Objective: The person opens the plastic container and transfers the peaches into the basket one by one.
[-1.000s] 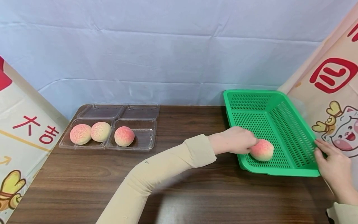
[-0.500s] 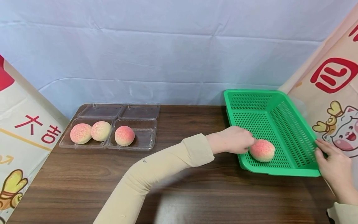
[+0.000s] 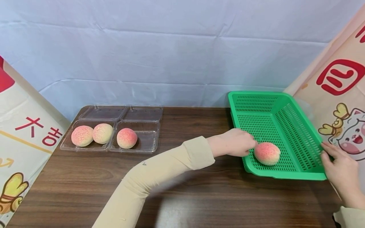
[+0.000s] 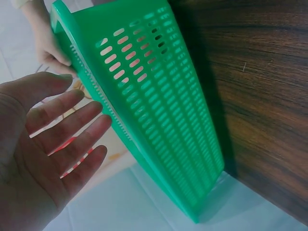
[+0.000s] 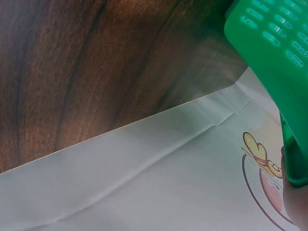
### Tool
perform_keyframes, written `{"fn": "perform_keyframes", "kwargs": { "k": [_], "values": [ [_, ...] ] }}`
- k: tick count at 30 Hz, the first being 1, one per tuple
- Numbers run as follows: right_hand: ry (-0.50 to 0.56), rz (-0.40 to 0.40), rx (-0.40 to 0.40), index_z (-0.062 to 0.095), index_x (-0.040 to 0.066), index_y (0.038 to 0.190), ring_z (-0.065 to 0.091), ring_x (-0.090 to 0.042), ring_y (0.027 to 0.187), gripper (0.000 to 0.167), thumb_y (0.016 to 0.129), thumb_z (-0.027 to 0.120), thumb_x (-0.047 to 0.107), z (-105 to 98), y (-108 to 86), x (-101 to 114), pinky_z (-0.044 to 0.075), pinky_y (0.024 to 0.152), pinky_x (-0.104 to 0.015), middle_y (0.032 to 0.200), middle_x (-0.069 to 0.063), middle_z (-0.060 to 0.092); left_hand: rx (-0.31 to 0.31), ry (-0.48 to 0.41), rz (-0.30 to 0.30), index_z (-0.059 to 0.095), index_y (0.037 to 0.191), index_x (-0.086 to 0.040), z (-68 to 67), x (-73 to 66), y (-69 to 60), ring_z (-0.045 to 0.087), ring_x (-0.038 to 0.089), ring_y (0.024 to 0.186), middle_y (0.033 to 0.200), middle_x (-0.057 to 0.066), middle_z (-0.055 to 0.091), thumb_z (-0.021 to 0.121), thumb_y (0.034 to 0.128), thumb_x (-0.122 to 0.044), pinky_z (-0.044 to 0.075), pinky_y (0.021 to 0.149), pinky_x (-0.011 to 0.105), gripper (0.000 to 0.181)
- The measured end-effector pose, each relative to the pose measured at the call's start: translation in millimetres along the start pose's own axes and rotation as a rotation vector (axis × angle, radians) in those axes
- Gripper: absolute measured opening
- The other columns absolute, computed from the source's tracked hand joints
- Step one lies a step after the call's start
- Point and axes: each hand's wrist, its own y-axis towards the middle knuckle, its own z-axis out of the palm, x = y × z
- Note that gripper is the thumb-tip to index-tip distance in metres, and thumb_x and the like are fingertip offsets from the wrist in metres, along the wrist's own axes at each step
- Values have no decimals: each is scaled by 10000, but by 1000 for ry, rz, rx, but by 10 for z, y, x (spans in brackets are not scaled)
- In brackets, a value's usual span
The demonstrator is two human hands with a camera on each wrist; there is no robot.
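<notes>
on my head feed i see a dark wood-grain table [image 3: 228,196], a creased pale blue cloth [image 3: 171,53] hanging behind it, a left banner [image 3: 17,152] printed with red chinese characters [image 3: 32,123], and a right banner [image 3: 322,104] with a cartoon cat [image 3: 353,136].

Pink-and-cream peach [image 3: 267,154] near the near-left corner inside a perforated green basket [image 3: 285,174]

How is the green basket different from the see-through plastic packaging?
The green basket is bright green and full of little slots, but the see-through plastic packaging is clear.

The basket is one big space, while the packaging has two hollows side by side.

The basket holds one peach; the packaging holds three peaches.

The right hand grips the basket, but no hand touches the packaging.

Both are open on top.
</notes>
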Motion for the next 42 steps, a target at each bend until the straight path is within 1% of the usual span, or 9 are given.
{"fn": "perform_keyframes", "kwargs": {
  "k": [5, 9, 13, 19, 27, 29, 35, 39, 42],
  "values": [
    [5, -2, -9, 519, -132, 1181, 398, -399, 1217, 361, 903, 399, 63, -8, 2, 13, 205, 1062, -412, 1234, -276, 486, 2, 27, 6, 580, 1147, -221, 15, 17, -37, 422, 50, 754, 918, -91, 566, 445, 924, -174, 311, 588, 206, 266],
    [10, -6, -17, 522, -132, 1178, 403, -396, 1215, 358, 901, 401, 61, -10, -1, 20, 210, 1060, -410, 1230, -275, 491, -6, 61, 11, 594, 1101, -208, 35, 38, -69, 423, 55, 744, 892, -81, 562, 442, 928, -183, 311, 593, 211, 231],
    [10, -13, -23, 527, -132, 1172, 407, -391, 1214, 355, 901, 404, 60, -8, -4, 22, 211, 1061, -398, 1227, -269, 496, -15, 60, 6, 597, 1066, -211, 63, 60, -93, 417, 58, 734, 870, -83, 552, 442, 928, -183, 296, 578, 220, 210],
    [8, 0, -19, 524, -131, 1176, 401, -390, 1219, 357, 902, 401, 62, -2, -6, 19, 206, 1063, -399, 1236, -267, 490, -23, 52, 11, 594, 1068, -214, 97, 83, -104, 441, 62, 746, 864, -75, 555, 432, 927, -165, 269, 578, 228, 221],
    [-7, 18, -2, 500, -137, 1196, 381, -391, 1232, 362, 914, 389, 61, -1, -12, 33, 202, 1060, -426, 1256, -272, 468, -21, 90, 11, 598, 1086, -213, 103, 109, -143, 511, 73, 811, 910, -70, 570, 429, 923, -166, 292, 577, 235, 239],
    [-8, 14, -4, 500, -138, 1196, 382, -393, 1231, 362, 914, 390, 60, -4, -15, 34, 203, 1060, -427, 1256, -273, 467, -21, 92, 11, 595, 1092, -210, 100, 117, -166, 507, 71, 808, 907, -67, 569, 436, 923, -168, 292, 580, 236, 236],
    [-8, 12, -3, 499, -136, 1199, 380, -388, 1234, 363, 911, 392, 58, -2, -22, 31, 205, 1059, -422, 1256, -273, 466, -10, 78, 6, 602, 1081, -191, 110, 154, -219, 433, 81, 731, 894, -64, 562, 460, 925, -180, 269, 580, 238, 212],
    [0, 6, -10, 509, -133, 1191, 393, -392, 1224, 360, 906, 396, 56, -7, -15, 31, 210, 1059, -413, 1245, -273, 478, 4, 82, 1, 592, 1131, -199, 133, 172, -242, 463, 88, 743, 942, -65, 573, 469, 931, -201, 277, 582, 234, 235],
    [9, 0, -14, 519, -130, 1184, 405, -399, 1212, 357, 903, 401, 56, -13, -5, 31, 212, 1060, -402, 1236, -270, 489, 7, 85, -6, 591, 1122, -203, 155, 190, -260, 490, 94, 767, 947, -65, 574, 468, 932, -208, 286, 595, 239, 226]
  ]
}}
